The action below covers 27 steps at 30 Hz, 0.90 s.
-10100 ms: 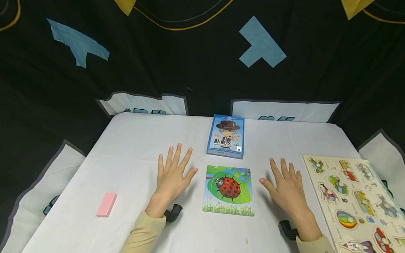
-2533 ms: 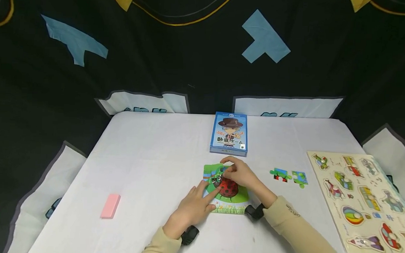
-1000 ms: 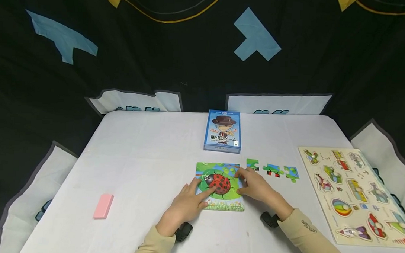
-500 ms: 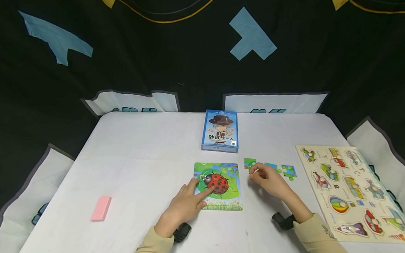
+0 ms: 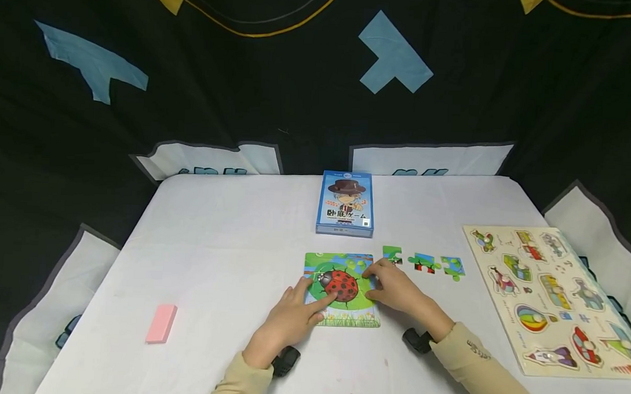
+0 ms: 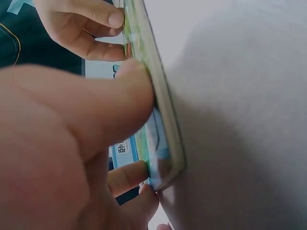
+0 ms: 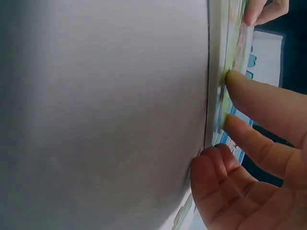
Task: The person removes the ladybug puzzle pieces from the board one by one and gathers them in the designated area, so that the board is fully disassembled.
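A square ladybug jigsaw puzzle in a shallow board lies flat at the middle of the table. My left hand rests on its left side with fingers spread, and the thumb presses the near edge in the left wrist view. My right hand is at the puzzle's right edge. In the right wrist view its thumb and index fingertip pinch a green puzzle piece, which seems slightly raised; other fingers curl beside the board. Three loose pieces lie beyond my right hand: one, another and the last.
A blue card-game box stands behind the puzzle. To the right lies a large wooden peg puzzle board. A pink block sits on the left of the white-covered table. Behind hangs a dark cloth.
My right hand left the puzzle's right edge half a second ago and is back there now. Compared with ten seconds ago, three pieces lie loose at the right. The left hand has stayed put lately.
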Each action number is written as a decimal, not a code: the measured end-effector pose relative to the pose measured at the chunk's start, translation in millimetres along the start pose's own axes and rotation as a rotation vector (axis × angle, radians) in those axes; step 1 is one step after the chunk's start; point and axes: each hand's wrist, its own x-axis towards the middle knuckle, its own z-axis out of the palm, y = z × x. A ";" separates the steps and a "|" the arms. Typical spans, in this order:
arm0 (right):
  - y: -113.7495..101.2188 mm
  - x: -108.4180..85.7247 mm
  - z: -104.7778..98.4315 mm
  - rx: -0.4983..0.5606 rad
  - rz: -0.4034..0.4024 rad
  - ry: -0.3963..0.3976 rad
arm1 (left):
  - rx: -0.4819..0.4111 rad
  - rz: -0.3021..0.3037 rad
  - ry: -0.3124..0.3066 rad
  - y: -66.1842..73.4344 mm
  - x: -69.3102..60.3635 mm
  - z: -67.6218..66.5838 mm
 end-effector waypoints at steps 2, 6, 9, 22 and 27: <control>0.8 -0.2 0.8 -0.013 -0.006 0.014 | 0.004 0.001 0.000 1.2 0.9 1.1; 3.3 -2.4 1.7 0.062 -0.009 0.036 | -0.007 -0.003 -0.007 2.7 0.5 1.7; 5.5 -6.5 2.4 0.166 -0.003 0.065 | -0.004 -0.004 -0.008 1.8 -1.7 0.8; 73.0 -70.8 -72.9 0.089 0.288 0.163 | -0.038 -0.005 0.017 0.8 -4.2 0.1; 94.2 -85.1 -84.7 -0.056 0.400 0.075 | -0.019 0.017 -0.002 2.0 -1.9 -3.3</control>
